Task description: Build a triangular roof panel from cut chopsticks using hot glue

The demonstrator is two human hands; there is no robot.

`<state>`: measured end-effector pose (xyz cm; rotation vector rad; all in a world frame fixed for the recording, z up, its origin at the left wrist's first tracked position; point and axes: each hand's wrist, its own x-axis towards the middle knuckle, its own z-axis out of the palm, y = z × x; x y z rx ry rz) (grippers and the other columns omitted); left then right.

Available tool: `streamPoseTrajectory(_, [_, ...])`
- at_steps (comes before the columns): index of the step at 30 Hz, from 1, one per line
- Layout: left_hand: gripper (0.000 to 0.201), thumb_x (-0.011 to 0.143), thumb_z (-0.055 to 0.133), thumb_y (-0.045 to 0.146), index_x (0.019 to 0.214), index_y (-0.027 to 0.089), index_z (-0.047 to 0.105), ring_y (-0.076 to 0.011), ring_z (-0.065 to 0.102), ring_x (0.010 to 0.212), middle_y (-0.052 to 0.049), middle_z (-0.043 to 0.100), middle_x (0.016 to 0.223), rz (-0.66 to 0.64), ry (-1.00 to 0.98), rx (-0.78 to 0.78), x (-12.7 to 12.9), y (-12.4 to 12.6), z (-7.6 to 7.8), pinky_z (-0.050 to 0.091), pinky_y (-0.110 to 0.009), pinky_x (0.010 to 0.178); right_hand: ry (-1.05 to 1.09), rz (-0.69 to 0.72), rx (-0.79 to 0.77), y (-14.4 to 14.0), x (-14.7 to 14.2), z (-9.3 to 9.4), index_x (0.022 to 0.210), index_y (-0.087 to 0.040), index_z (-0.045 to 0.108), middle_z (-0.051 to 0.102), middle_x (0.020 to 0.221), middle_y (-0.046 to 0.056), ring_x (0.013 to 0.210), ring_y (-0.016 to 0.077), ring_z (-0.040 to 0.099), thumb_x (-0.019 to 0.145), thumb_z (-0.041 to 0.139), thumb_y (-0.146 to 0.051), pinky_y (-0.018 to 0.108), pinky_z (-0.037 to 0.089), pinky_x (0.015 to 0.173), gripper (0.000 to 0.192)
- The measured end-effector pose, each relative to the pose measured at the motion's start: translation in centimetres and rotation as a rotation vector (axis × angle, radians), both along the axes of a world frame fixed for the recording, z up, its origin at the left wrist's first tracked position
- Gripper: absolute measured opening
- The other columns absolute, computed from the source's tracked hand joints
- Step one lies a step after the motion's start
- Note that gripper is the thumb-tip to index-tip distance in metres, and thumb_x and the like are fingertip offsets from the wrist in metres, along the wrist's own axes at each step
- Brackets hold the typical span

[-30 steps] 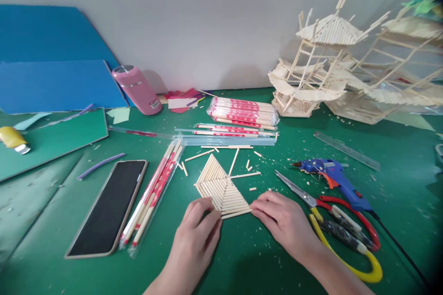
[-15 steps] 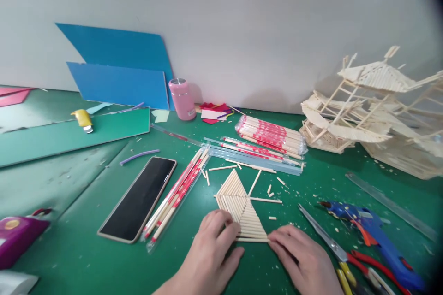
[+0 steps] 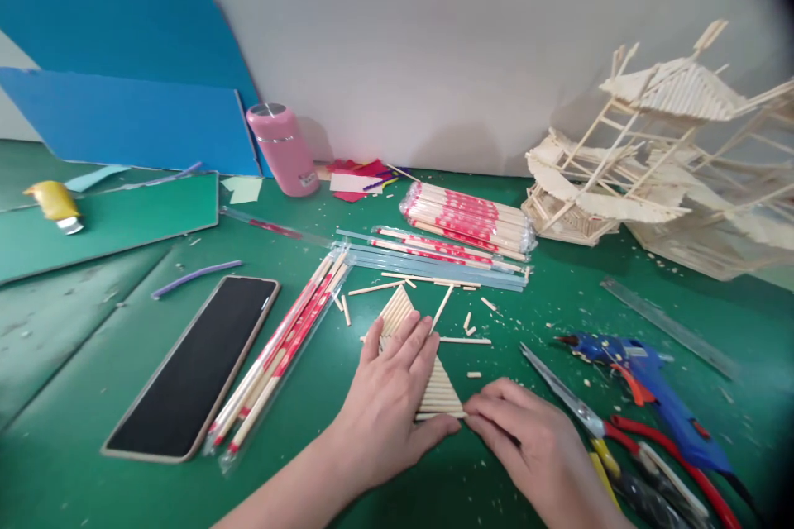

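Note:
On the green tabletop lies a fan-shaped panel of thin wooden sticks [image 3: 442, 388], laid side by side in triangular sections. My left hand [image 3: 394, 397] rests flat across the panel with fingers stretched out, hiding its middle. Along the panel's near edge runs a wooden stick [image 3: 434, 416]; its right end is pinched between the thumb and fingers of my right hand [image 3: 527, 434]. Two loose-ended sticks extend from the panel, one upward [image 3: 442, 307] and one to the right [image 3: 468, 340]. Short cut pieces [image 3: 467, 321] are scattered just beyond.
To the right lie scissors [image 3: 574, 397], a blue glue gun [image 3: 657, 388], red-handled pliers [image 3: 670, 446] and a clear ruler [image 3: 667, 326]. A stick-built model [image 3: 645, 157] stands behind. Leftward are packaged chopsticks [image 3: 291, 347], a phone [image 3: 195, 364], a pink flask [image 3: 284, 150] and a yellow cutter [image 3: 53, 205].
My left hand has moved up from the panel's near-left edge and flattened over its middle. My right hand stays at the lower right corner. The camera view has shifted.

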<state>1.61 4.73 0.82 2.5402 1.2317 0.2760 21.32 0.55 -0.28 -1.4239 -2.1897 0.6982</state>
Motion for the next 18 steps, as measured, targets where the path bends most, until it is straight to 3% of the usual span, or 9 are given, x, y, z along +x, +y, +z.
streamPoseTrajectory(18, [0.062, 0.083, 0.049, 0.042, 0.132, 0.009, 0.032, -0.0294, 0.024, 0.131, -0.011, 0.034, 0.140, -0.038, -0.020, 0.133, -0.1, 0.0, -1.2, 0.008, -0.050, 0.105, -0.027, -0.039, 0.171, 0.2, -0.3, 0.1, 0.083, -0.022, 0.065, 0.064, 0.074, 0.001, 0.060, 0.0119, 0.059, 0.089, 0.043, -0.022, 0.021, 0.048, 0.056, 0.023])
